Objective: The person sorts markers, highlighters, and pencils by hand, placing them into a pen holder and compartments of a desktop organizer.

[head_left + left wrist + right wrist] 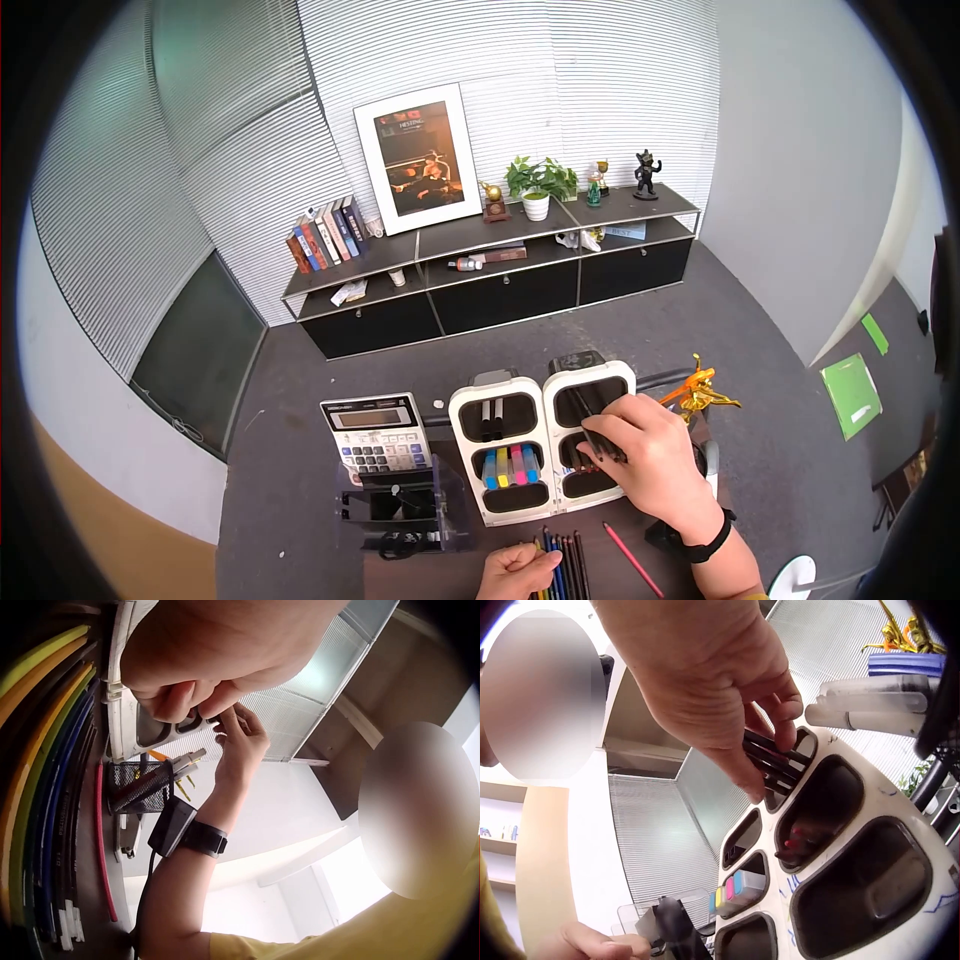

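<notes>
- Pinches black pens [796, 756] over organizer [549, 450], right hand [655, 455]
- Curls left hand [518, 572] fingers, nothing visible inside
- Looks partway: highlighters [503, 468] slotted near right fingers, pencils [582, 568] loose beside left

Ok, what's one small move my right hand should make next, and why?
Probably ease the dark bundle further into the upper right compartment of the white organizer. Your right hand pinches the slim sticks, and they slant across that compartment's mouth; I can't tell whether they touch its bottom.
</notes>
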The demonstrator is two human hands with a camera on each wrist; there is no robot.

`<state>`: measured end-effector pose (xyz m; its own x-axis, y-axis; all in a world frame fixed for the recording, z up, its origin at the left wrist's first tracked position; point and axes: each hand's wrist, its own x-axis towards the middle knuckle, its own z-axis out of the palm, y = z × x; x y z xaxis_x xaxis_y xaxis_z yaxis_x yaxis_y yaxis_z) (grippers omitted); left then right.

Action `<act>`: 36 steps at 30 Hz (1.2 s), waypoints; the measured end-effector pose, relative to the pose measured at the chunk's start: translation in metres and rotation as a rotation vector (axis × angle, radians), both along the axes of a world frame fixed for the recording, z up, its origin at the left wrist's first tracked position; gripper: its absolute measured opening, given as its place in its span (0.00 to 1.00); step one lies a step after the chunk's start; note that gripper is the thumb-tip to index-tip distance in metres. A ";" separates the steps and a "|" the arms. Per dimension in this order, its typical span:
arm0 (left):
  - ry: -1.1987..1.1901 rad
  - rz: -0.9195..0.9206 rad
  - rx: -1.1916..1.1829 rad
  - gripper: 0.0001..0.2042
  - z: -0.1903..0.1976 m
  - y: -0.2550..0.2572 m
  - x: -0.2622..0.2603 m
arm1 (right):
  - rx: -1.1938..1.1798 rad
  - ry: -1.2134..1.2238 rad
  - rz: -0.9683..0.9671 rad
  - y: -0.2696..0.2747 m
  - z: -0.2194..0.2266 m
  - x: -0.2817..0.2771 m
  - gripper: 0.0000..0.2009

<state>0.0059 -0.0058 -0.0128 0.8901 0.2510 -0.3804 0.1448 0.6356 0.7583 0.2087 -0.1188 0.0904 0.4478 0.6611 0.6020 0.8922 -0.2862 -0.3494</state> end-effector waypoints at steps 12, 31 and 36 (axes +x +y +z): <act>-0.005 -0.004 0.024 0.25 -0.002 0.002 0.000 | -0.018 0.019 0.055 0.003 -0.005 0.004 0.14; -0.019 0.011 0.017 0.25 0.000 0.004 -0.001 | 0.022 0.036 0.065 0.003 -0.014 0.010 0.14; -0.016 0.011 0.024 0.25 0.001 0.003 -0.001 | -0.009 0.060 0.067 0.000 -0.010 0.008 0.15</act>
